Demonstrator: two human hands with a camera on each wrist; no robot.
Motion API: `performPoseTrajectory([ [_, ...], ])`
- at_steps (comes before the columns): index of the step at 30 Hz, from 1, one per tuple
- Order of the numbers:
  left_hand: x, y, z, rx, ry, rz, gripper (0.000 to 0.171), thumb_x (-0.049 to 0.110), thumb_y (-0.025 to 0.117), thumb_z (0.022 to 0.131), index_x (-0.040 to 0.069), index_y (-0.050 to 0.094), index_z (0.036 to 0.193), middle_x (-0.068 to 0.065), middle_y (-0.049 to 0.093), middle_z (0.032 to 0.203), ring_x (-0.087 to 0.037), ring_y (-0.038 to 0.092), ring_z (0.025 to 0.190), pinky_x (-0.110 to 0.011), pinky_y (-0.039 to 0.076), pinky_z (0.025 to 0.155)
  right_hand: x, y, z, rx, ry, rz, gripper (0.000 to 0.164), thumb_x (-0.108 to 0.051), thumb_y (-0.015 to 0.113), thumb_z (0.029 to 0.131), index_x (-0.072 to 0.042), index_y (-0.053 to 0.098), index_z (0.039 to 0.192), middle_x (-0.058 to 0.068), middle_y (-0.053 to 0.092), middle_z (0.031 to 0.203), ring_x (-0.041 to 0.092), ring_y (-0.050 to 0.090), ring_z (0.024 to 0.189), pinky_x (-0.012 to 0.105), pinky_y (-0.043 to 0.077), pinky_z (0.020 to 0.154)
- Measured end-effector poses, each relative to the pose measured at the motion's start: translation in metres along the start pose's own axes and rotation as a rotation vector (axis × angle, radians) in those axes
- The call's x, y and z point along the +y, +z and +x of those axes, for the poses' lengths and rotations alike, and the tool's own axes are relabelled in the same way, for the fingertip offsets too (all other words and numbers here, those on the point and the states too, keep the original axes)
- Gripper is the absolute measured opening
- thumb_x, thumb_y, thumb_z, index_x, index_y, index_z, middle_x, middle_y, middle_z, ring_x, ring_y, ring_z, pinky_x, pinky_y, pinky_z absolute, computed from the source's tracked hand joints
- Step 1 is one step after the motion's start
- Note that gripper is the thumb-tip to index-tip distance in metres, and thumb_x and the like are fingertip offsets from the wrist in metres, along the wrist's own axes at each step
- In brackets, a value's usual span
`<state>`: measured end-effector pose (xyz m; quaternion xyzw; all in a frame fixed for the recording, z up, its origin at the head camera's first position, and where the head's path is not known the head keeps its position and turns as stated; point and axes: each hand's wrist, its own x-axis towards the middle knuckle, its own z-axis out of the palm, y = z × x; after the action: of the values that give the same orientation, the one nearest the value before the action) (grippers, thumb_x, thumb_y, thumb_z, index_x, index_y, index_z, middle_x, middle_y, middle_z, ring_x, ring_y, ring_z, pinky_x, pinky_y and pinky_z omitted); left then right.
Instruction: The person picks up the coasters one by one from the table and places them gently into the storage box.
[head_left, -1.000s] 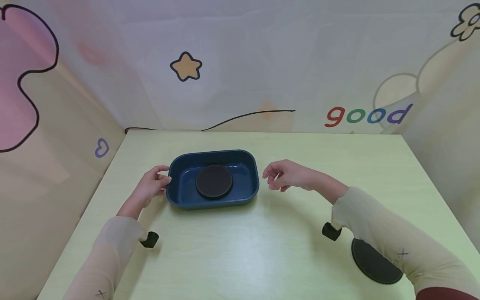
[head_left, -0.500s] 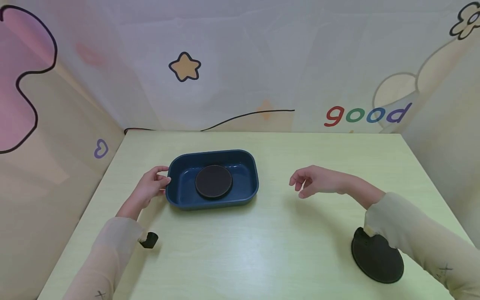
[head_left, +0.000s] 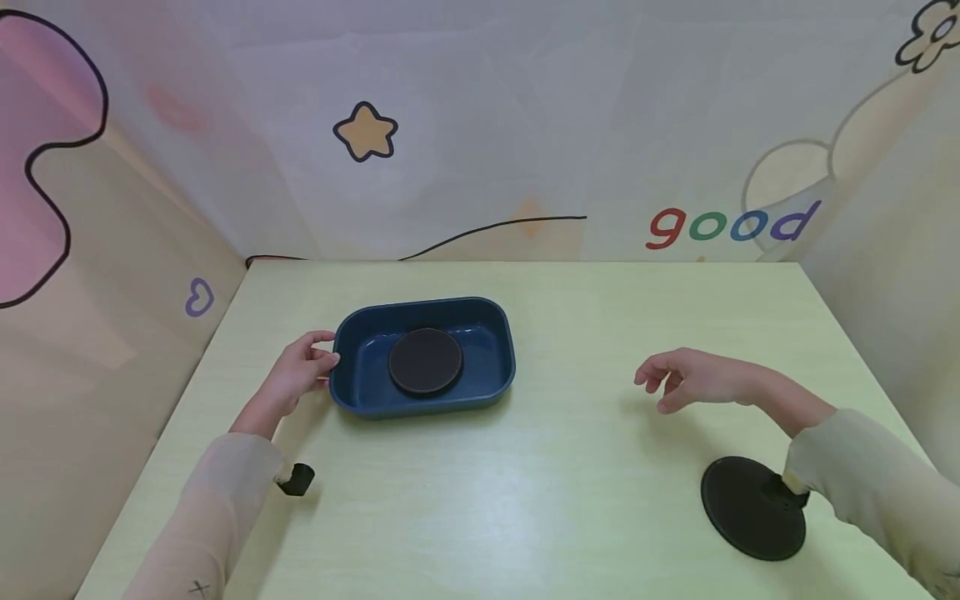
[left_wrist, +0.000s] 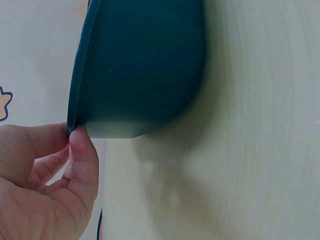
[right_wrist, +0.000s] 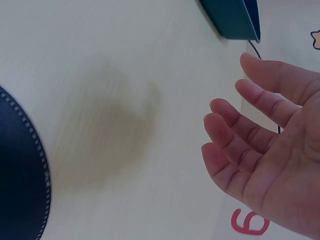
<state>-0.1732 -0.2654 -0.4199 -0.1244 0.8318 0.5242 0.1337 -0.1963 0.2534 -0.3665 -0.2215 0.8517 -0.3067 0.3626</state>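
Note:
A dark blue rectangular dish (head_left: 480,396) with rounded corners sits left of the table's middle. Inside it lies a round black coaster (head_left: 426,360). My left hand (head_left: 296,373) pinches the dish's left rim between thumb and fingers; the left wrist view shows the pinch at the edge of the dish (left_wrist: 140,60). My right hand (head_left: 697,379) hovers over the right part of the table with loosely curled fingers and nothing in them. Below it on the table lies a second round black coaster (head_left: 750,508), whose stitched edge shows in the right wrist view, partly covered by the wrist camera.
The pale wooden table (head_left: 480,492) meets a printed backdrop (head_left: 480,125) at its back edge, with further walls left and right. Small black wrist cameras, such as the left one (head_left: 297,479), hang under both sleeves.
My right hand has moved away from the dish, right and toward the near side, uncovering most of the second coaster. My left hand stays on the dish rim.

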Motion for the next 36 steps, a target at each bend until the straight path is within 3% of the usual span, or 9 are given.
performPoseTrajectory([
  [15,0.002,0.000,0.002,-0.002,-0.013,0.009,0.045,0.015,0.045,0.092,0.007,0.029,0.134,-0.008,0.046,0.097,-0.014,0.055,0.078,-0.025,0.049,0.069,0.051,0.006,-0.021,0.043,0.122,-0.025,0.044,-0.017,0.065,0.078,-0.001,0.049,0.115,0.013,0.053,0.106,0.024,0.050,0.094,0.036,0.042,0.076],
  [23,0.003,0.000,0.002,-0.003,-0.021,0.018,0.046,0.016,0.045,0.092,0.008,0.028,0.134,-0.009,0.045,0.098,-0.016,0.055,0.078,-0.023,0.048,0.068,0.076,0.015,-0.035,0.074,0.132,-0.003,0.043,-0.018,0.066,0.076,-0.001,0.050,0.113,0.013,0.053,0.104,0.024,0.051,0.092,0.034,0.042,0.074],
  [29,0.003,0.001,0.001,-0.005,-0.016,0.015,0.046,0.015,0.045,0.092,0.007,0.029,0.134,-0.009,0.046,0.098,-0.012,0.055,0.075,-0.021,0.048,0.066,0.089,0.021,-0.046,0.104,0.153,0.009,0.045,-0.017,0.067,0.075,0.000,0.049,0.113,0.015,0.052,0.102,0.024,0.052,0.090,0.033,0.043,0.071],
  [36,0.002,0.000,-0.002,-0.002,-0.016,0.017,0.046,0.017,0.044,0.093,0.007,0.028,0.134,-0.008,0.046,0.097,-0.012,0.055,0.075,-0.020,0.048,0.067,0.097,0.028,-0.055,0.106,0.253,0.026,0.051,-0.015,0.067,0.074,0.000,0.045,0.118,0.017,0.049,0.102,0.025,0.048,0.089,0.033,0.043,0.069],
])
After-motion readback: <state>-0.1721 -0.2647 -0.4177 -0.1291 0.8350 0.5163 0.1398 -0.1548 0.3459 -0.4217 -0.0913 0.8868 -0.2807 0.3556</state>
